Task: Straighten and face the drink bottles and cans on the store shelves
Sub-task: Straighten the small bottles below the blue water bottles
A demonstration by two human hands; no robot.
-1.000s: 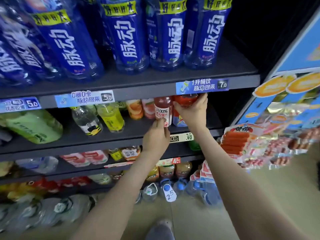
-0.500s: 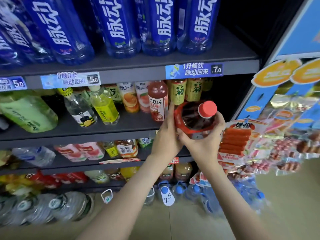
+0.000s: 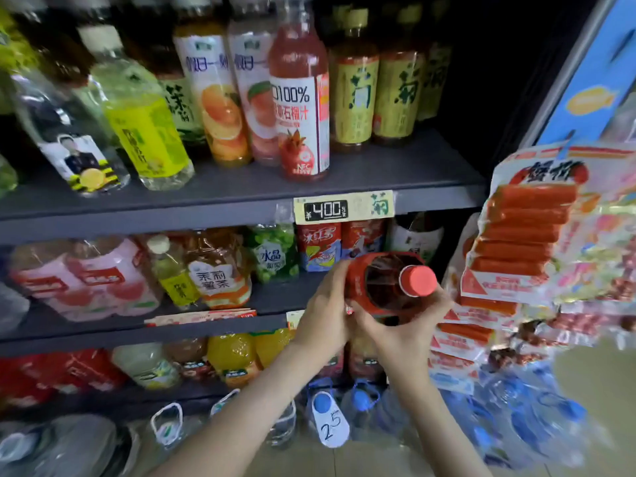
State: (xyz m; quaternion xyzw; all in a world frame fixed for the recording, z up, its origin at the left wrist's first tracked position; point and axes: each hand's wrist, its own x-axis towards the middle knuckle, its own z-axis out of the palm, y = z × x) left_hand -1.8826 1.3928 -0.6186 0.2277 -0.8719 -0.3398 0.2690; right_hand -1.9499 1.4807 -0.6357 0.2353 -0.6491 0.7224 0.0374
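Left hand is cupping, and right hand is curling under, 1 red-capped dark drink bottle, tilted cap-outward before the shelf. Hanging sausage packets are crowding just beside it; a careless swing risks knocking them.

Dim shelf recesses, motion blur, warped wide-angle edges.

Your grip: you've got both hands on the dark soda bottle, red cap tipped toward you.
Left hand: curled round the red-label side.
Right hand: cupping it from underneath.
Above the grip: "400" price tag, with the pomegranate juice bottle higher up.
Right of the grip: hanging sausage packs.
Below the grip: "25" tag.
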